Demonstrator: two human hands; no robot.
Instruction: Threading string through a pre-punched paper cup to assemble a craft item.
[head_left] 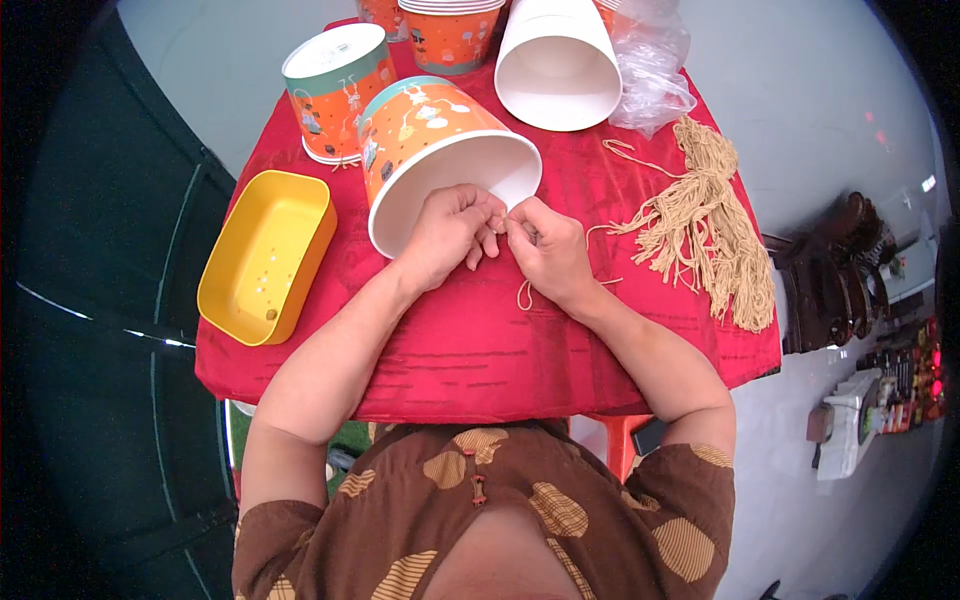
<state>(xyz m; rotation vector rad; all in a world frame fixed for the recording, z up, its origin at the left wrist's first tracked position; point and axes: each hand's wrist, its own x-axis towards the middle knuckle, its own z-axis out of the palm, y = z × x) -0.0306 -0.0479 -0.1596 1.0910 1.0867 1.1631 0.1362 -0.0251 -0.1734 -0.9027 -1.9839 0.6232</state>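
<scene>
A printed paper bucket (440,150) lies tipped on its side on the red-clothed surface (480,340), its open mouth turned toward the person so the rim is within reach. At that rim, the left hand (452,232) and right hand (548,250) pinch a tan cord (524,293) between closed fingers. Right of the bucket lies a cord bundle (710,240); left, a yellow tray (268,255).

Landmark: the yellow tray (265,255) at the left edge of the red-covered bench (470,350).
Tipped bucket (435,150): right of the tray, on its side, orange and teal printed paper, white inside.
Lidded bucket (337,90): just beyond the tray, upright, same print, white lid.
White bucket (557,60): far right of the tray, tipped over, plain.
Plastic bag (652,65): beyond that, clear, crumpled.
Stacked buckets (452,30): far edge, probably nested.
</scene>
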